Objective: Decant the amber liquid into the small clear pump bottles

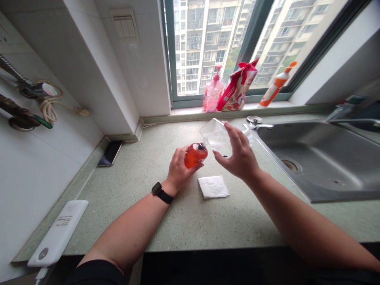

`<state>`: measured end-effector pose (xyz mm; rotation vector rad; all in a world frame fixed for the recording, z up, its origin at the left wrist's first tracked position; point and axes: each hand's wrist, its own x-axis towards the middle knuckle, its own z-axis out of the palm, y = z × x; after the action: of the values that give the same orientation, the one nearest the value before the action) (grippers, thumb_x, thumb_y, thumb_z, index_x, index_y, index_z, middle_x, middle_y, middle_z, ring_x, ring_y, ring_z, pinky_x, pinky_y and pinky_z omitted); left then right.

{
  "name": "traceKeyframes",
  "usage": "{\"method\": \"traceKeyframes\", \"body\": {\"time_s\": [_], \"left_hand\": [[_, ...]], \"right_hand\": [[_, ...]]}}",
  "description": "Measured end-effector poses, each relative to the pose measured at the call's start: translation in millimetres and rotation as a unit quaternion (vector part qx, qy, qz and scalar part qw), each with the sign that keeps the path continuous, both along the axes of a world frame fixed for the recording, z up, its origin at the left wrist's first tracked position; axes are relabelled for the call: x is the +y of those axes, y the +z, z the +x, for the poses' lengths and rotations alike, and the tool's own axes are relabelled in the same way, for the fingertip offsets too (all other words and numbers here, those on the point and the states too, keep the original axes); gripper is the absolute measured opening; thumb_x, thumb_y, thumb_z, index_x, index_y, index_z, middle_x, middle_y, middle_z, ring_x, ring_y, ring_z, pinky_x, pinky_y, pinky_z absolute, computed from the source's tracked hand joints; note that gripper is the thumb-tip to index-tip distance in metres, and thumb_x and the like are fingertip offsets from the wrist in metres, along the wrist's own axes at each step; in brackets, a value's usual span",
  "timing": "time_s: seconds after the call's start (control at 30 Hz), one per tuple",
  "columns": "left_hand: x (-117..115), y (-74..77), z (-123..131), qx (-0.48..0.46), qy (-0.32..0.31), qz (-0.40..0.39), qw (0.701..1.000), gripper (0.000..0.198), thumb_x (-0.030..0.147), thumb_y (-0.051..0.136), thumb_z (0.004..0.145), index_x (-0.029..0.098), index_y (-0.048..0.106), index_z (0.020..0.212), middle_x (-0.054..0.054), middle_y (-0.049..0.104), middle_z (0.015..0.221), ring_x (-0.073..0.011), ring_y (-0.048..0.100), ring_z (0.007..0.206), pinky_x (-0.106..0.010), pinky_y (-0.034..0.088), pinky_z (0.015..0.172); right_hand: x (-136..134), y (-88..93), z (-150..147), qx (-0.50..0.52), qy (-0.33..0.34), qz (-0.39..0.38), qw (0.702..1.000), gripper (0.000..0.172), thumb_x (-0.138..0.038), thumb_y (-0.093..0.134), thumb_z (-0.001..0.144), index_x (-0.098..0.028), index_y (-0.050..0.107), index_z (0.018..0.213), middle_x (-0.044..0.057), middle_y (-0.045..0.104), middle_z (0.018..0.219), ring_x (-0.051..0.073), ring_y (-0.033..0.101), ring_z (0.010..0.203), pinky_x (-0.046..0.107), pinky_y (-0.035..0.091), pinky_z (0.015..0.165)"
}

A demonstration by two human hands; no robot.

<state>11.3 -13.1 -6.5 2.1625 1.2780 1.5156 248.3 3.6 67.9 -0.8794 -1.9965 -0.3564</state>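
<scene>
My left hand (180,168), with a black watch on its wrist, is wrapped round a bottle of orange-red liquid (194,157). The dark neck of this bottle tilts up to the right. In my right hand (240,152) is a clear, angular plastic container (216,133), gripped between thumb and fingers and tipped toward the bottle. Its narrow end meets the bottle's mouth; whether liquid flows cannot be made out. A folded white paper towel (213,187) lies on the counter just below both hands. A small dark object (225,156) shows partly behind my right thumb.
The sink (303,158) is on the right, with a metal drain strainer (254,118) by its corner. On the sill stand a pink pump bottle (213,95), a red bag (237,89) and an orange-white bottle (276,87). A phone (109,153) and white power bank (57,233) lie left.
</scene>
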Motion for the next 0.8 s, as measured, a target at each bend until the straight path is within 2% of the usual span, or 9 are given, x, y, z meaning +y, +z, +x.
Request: {"method": "traceKeyframes", "body": {"time_s": [0.33, 0.8], "left_hand": [[5.9, -2.3, -4.2, -0.029, 0.026, 0.005, 0.999, 0.078, 0.071, 0.077, 0.088, 0.023, 0.054, 0.145, -0.015, 0.064, 0.13, -0.0288, 0.067, 0.112, -0.048, 0.061, 0.096], [9.6, -4.4, -7.2, -0.058, 0.056, 0.009, 0.997, 0.079, 0.072, 0.077, 0.087, 0.024, 0.053, 0.146, -0.014, 0.062, 0.129, -0.0273, 0.067, 0.111, -0.046, 0.061, 0.095]], "right_hand": [[6.7, 18.2, -15.0, -0.028, -0.01, -0.022, 0.999, 0.101, -0.02, 0.072, 0.085, -0.027, 0.02, 0.171, 0.018, 0.055, 0.158, 0.041, 0.056, 0.143, 0.065, 0.048, 0.12], [15.9, 21.8, -39.4, 0.005, 0.005, -0.047, 0.999, 0.101, -0.015, 0.068, 0.082, -0.029, 0.019, 0.17, 0.018, 0.052, 0.158, 0.042, 0.053, 0.145, 0.069, 0.044, 0.121]]}}
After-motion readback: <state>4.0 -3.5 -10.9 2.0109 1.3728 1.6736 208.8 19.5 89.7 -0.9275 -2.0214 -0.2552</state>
